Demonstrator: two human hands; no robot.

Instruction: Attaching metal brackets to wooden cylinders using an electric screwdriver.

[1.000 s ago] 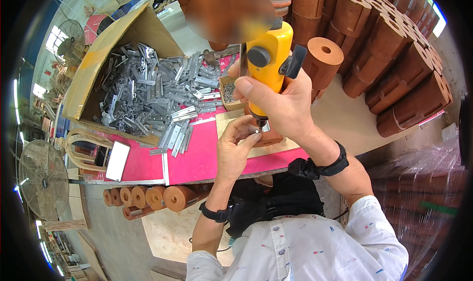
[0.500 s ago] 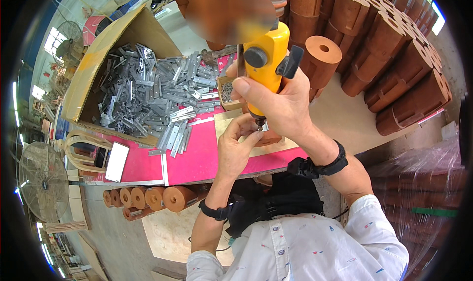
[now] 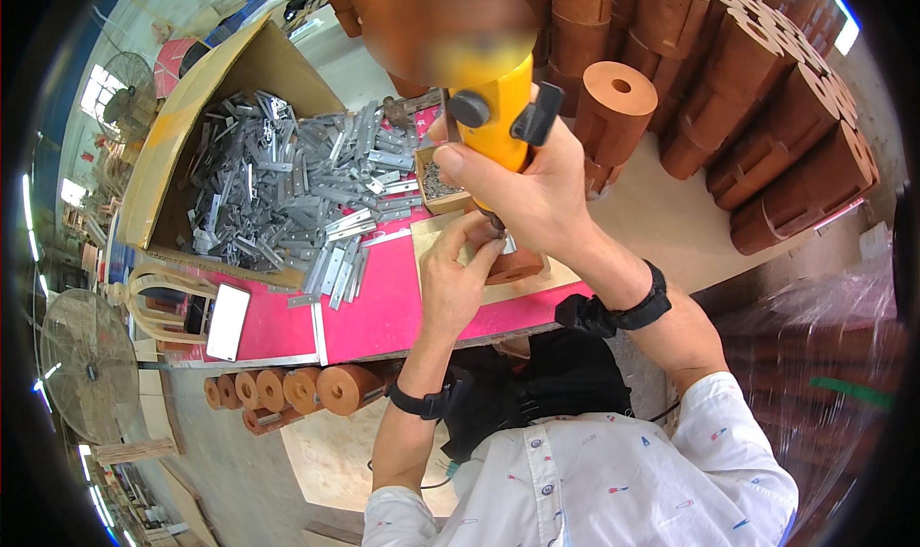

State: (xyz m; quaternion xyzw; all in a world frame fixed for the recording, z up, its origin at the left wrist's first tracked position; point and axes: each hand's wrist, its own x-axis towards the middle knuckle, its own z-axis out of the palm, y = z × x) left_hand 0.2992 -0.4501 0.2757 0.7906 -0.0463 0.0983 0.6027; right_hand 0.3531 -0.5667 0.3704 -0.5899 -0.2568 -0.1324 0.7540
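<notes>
The person's printed white shirt (image 3: 594, 480) occupies the lower edge, with a black strap on each wrist. Below the worktop (image 3: 379, 302), at its near edge, a row of brown cylinders (image 3: 347, 390) lies with bored ends facing out. The left hand (image 3: 456, 277) is above the near part of the worktop, thumb and fingertips drawn together at the drill tip; whether they pinch a small part cannot be determined. The right hand (image 3: 539, 194) is wrapped around the body of the yellow drill (image 3: 496, 144), which points downward; a blur covers its upper end. Directly under the tip, a brown workpiece (image 3: 517, 266) lies on a beige board (image 3: 436, 288), partly hidden by the left hand, with a pale metal strip (image 3: 509, 244) visible on it. Left of the board, a phone (image 3: 228, 323) lies near the worktop's left end, beside a wooden chair (image 3: 136, 286). Beyond the left hand, a small box (image 3: 447, 205) contains screws (image 3: 434, 179). To its left, a heap of grey metal brackets (image 3: 287, 187) fills an open carton (image 3: 158, 163) and spills onto the worktop. Beyond the right hand stands a single cylinder (image 3: 613, 116); farther right, stacked cylinders (image 3: 757, 154) form dense rows. A large fan (image 3: 91, 367) stands at far left.
</notes>
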